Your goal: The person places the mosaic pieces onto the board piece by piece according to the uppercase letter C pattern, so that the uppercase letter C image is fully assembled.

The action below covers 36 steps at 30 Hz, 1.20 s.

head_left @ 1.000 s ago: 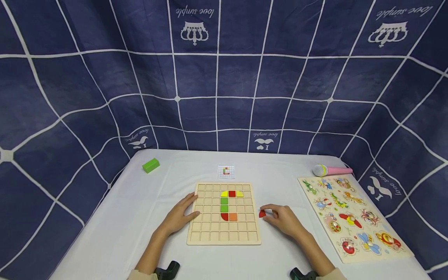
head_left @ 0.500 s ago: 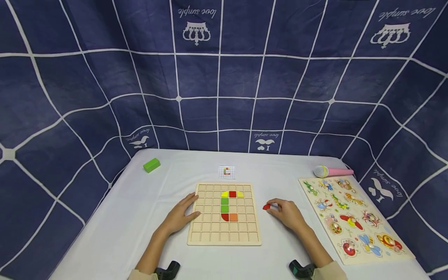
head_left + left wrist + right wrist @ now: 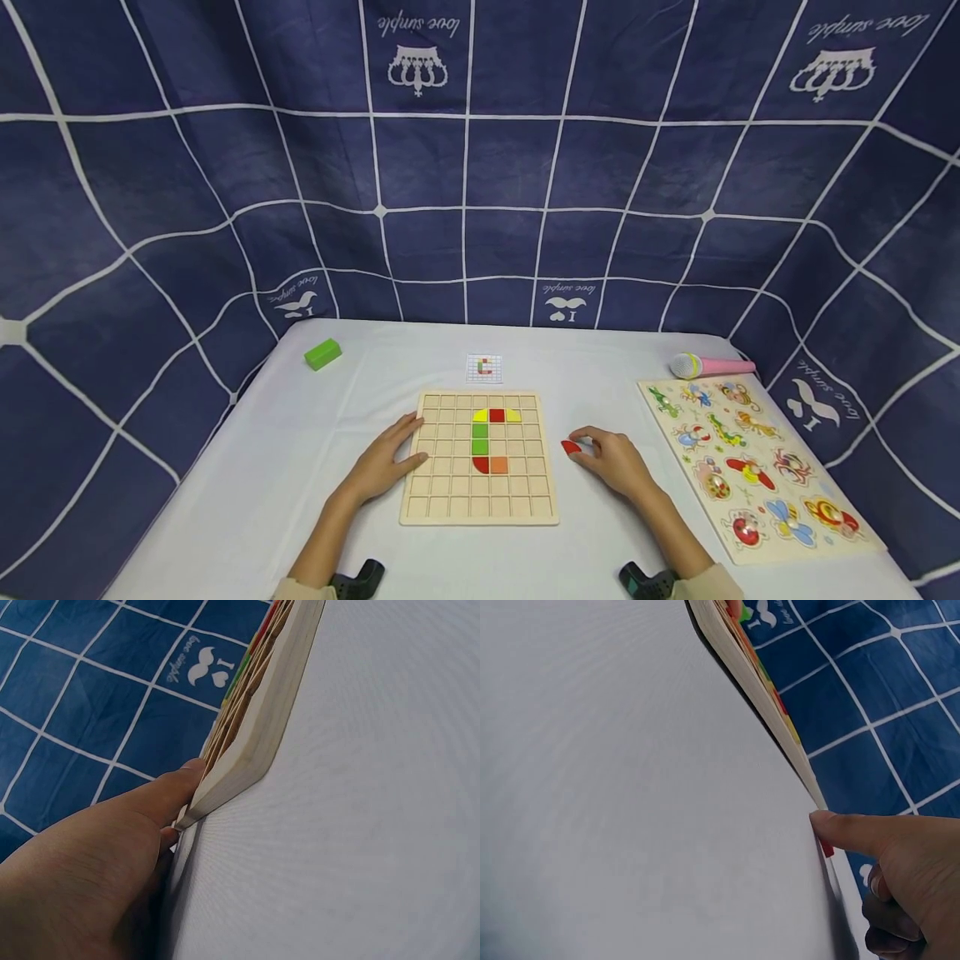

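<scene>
Now: both hands on white table [image 3: 247, 467], grid board [image 3: 480, 500] between.
Left hand [image 3: 386, 462] flat, fingers straight against board edge; right hand [image 3: 615, 461] pinches red piece [image 3: 572, 447] beside it.

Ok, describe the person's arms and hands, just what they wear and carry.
Both forearms are bare. The left hand and right hand wear no gloves, and no rings show. A pale sleeve edge shows at the bottom of the head view on each arm. A black wrist device sits by each forearm, the other at.
</scene>
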### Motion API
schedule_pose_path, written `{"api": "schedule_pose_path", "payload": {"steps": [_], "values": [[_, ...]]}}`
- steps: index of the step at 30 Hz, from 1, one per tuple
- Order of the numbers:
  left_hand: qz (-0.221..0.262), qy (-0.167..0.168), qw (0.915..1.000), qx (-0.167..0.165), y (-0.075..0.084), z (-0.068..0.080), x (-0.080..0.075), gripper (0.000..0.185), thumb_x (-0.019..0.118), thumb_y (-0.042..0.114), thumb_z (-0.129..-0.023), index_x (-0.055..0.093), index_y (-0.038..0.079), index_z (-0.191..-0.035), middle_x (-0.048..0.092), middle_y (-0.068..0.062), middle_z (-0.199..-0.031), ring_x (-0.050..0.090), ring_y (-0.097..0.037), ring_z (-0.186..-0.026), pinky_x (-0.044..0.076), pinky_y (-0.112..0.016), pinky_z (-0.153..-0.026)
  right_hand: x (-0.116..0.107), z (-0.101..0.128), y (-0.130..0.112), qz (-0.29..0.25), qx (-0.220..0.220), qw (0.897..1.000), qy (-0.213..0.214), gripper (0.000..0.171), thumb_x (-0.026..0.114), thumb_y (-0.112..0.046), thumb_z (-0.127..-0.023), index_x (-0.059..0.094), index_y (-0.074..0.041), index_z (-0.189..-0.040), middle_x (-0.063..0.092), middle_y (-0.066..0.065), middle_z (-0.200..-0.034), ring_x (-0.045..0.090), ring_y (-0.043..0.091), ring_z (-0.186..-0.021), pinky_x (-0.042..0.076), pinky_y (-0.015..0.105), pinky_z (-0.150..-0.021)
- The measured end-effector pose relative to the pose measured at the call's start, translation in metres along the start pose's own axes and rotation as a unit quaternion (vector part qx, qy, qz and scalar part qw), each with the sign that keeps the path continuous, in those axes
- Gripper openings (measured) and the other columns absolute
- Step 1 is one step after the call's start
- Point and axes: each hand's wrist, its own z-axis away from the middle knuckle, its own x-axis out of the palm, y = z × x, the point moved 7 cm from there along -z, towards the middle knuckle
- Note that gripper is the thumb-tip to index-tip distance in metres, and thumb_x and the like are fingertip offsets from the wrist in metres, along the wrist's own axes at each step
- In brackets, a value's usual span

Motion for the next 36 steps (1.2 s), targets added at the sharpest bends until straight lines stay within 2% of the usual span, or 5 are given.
{"api": "schedule_pose_path", "payload": {"steps": [5,10,20,29,36], "values": [[0.006,-0.002,1.0,-0.001,0.0,0.001,0.002,0.065,0.064,0.037,-0.086,0.04,0.011,-0.141,0.029,-0.011,-0.148,0.025,-0.033,-0.135,0.024,-0.054,-0.105,0.006,-0.006,-0.004,-0.004,-0.008,1.0,-0.011,0.027,0.076,-0.026,-0.076,0.07,-0.019,-0.102,0.035,-0.011,-0.048,0.026,0.002,-0.043,0.024,0.019,-0.041],[0.003,-0.002,1.0,0.0,0.001,0.001,0.002,0.065,0.064,0.038,-0.086,0.04,0.011,-0.141,0.029,-0.01,-0.148,0.024,-0.032,-0.135,0.024,-0.054,-0.105,0.007,-0.009,-0.005,-0.015,-0.012,1.0,-0.02,0.024,0.075,-0.026,-0.077,0.071,-0.02,-0.101,0.035,-0.011,-0.048,0.027,0.002,-0.043,0.024,0.019,-0.041],[-0.003,-0.003,1.0,0.005,0.001,0.0,0.0,0.065,0.064,0.037,-0.086,0.039,0.01,-0.141,0.029,-0.01,-0.148,0.024,-0.032,-0.135,0.024,-0.053,-0.105,0.004,-0.004,0.003,-0.023,-0.003,0.999,-0.034,0.031,0.078,-0.035,-0.072,0.07,-0.021,-0.099,0.035,-0.01,-0.049,0.026,0.002,-0.043,0.024,0.02,-0.041],[-0.005,-0.004,1.0,0.002,-0.001,-0.001,0.0,0.066,0.063,0.038,-0.086,0.039,0.01,-0.141,0.028,-0.01,-0.149,0.024,-0.032,-0.135,0.024,-0.053,-0.106,-0.002,0.002,0.005,-0.022,-0.011,0.999,-0.02,0.028,0.079,-0.034,-0.071,0.07,-0.021,-0.095,0.035,-0.012,-0.048,0.027,0.002,-0.042,0.025,0.02,-0.039],[-0.003,-0.004,1.0,0.001,-0.001,-0.001,0.001,0.066,0.064,0.038,-0.086,0.039,0.011,-0.141,0.028,-0.01,-0.149,0.024,-0.032,-0.135,0.024,-0.053,-0.105,0.002,0.0,0.007,-0.039,-0.017,0.999,-0.021,0.025,0.078,-0.033,-0.073,0.07,-0.023,-0.094,0.033,-0.012,-0.048,0.027,0.002,-0.043,0.025,0.019,-0.041]]}}
